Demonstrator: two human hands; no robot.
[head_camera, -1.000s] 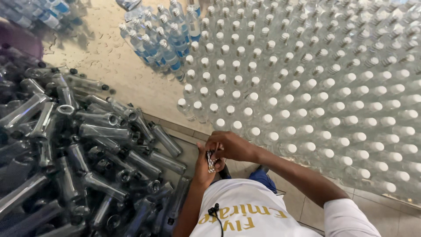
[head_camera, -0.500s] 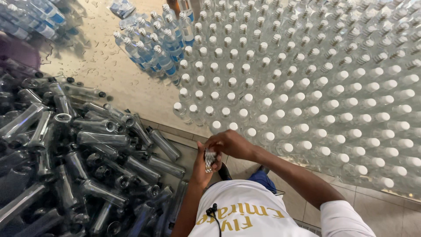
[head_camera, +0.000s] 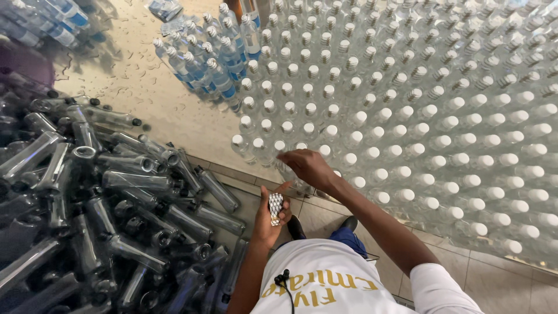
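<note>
now right hand point(head_camera: 306, 166) off sticker strip point(head_camera: 275, 208)

The left hand point(head_camera: 268, 216) is cupping a small stack of seals point(head_camera: 275, 208); lying bottles point(head_camera: 133, 192) are piling to its left, capped bottles point(head_camera: 407, 116) standing ahead and right (right hand point(head_camera: 308, 167) touching the nearest row).

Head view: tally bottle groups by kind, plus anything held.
Upright white-capped bottles: 1 block
Blue-labelled bottles: 2 clusters
Lying clear bottles: 1 heap
Patterned strip in left hand: 1
Total: 5
</note>
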